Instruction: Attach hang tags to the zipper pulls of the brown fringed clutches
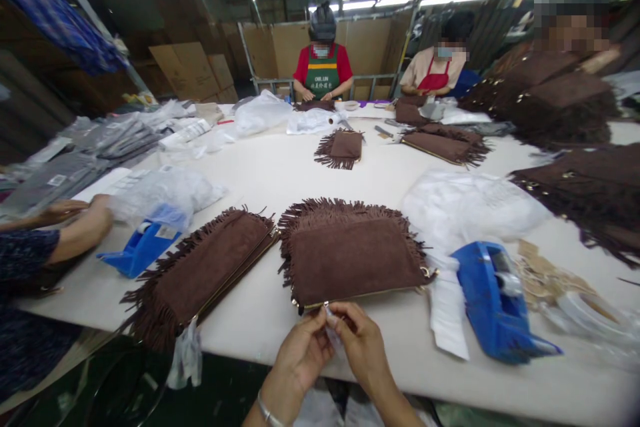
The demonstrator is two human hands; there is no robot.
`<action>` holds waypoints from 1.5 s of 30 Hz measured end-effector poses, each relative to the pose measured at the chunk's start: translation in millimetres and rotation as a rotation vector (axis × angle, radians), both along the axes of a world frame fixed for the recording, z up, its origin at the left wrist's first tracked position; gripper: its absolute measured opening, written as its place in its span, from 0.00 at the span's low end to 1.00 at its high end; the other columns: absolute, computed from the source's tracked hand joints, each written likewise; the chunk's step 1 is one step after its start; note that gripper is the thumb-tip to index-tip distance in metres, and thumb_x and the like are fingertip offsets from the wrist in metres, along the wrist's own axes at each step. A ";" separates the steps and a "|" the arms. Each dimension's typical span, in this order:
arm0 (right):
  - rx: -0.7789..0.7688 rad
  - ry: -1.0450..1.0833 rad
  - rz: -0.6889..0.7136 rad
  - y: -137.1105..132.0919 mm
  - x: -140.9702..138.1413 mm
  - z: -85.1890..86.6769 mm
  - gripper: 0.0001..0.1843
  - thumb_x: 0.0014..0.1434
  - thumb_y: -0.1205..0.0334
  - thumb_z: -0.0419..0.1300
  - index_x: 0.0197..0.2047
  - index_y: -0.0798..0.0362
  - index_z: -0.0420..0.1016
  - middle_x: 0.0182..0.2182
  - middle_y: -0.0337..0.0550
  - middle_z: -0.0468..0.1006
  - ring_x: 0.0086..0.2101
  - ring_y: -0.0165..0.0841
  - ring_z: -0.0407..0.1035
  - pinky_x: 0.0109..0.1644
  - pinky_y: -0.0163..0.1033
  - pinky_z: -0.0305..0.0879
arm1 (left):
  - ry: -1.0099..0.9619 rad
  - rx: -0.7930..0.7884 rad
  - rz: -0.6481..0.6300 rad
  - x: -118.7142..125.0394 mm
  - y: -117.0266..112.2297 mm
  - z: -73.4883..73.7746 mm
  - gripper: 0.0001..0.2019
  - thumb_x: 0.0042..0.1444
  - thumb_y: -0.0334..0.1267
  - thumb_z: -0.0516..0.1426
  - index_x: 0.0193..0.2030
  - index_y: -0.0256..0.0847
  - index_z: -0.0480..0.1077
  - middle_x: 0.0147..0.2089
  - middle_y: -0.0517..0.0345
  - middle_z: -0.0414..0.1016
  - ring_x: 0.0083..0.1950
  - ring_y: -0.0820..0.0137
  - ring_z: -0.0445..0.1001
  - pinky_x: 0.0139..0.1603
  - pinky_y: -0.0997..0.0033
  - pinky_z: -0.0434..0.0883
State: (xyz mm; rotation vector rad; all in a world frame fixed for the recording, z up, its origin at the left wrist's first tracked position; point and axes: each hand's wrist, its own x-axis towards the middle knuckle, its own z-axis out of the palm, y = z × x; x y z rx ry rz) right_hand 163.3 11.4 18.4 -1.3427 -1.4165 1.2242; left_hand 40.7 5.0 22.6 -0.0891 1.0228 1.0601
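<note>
A brown suede-like pouch (345,257) with fringe lies flat before me, its gold zipper edge facing me. At that edge my left hand (303,347) and my right hand (363,341) meet, both closed in a pinch. Between the fingertips is a small strip of clear plastic film (333,339), just below the gold zipper slider (327,305). The fingers partly cover the film and whatever it wraps. Left of this pouch rests a second brown fringed pouch (215,267), a film strip (186,353) hanging from its zipper end over the table edge.
Blue tape dispensers (495,307) (145,240) stand to the right and left. White wrapping (465,210), string tags (543,273) and a tape roll (593,313) lie at right. A co-worker's arm (85,233) is at left. Several people sit opposite, among more brown bags (445,143).
</note>
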 end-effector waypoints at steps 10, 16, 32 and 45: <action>0.159 -0.303 -0.068 -18.9 -4.0 -5.6 0.14 0.65 0.59 0.49 0.50 0.50 0.70 0.43 0.47 0.77 0.42 0.36 0.72 0.47 0.39 0.67 | 0.069 0.183 0.100 8.4 -5.8 -1.5 0.11 0.46 0.35 0.66 0.38 0.37 0.75 0.38 0.53 0.78 0.34 0.71 0.74 0.37 0.73 0.70; -0.093 0.035 0.040 1.3 7.4 -0.8 0.14 0.59 0.50 0.57 0.34 0.53 0.71 0.30 0.41 0.77 0.32 0.34 0.71 0.36 0.36 0.66 | -0.062 0.120 -0.198 -17.5 8.2 -11.6 0.11 0.45 0.32 0.66 0.38 0.34 0.76 0.33 0.52 0.78 0.33 0.69 0.75 0.35 0.70 0.71; 0.398 -0.600 -0.011 -18.8 3.3 0.7 0.16 0.61 0.50 0.56 0.48 0.50 0.70 0.38 0.47 0.77 0.39 0.41 0.70 0.43 0.45 0.64 | -0.093 0.249 -0.047 -7.4 12.3 -22.6 0.12 0.39 0.28 0.68 0.33 0.34 0.75 0.31 0.56 0.78 0.29 0.74 0.73 0.32 0.75 0.67; -0.001 -0.263 0.197 -12.6 7.8 14.2 0.14 0.65 0.52 0.48 0.39 0.51 0.69 0.31 0.39 0.75 0.32 0.33 0.68 0.37 0.34 0.61 | -0.158 0.173 -0.235 -19.1 15.6 -24.1 0.08 0.41 0.29 0.66 0.31 0.33 0.76 0.29 0.54 0.77 0.27 0.71 0.72 0.28 0.72 0.65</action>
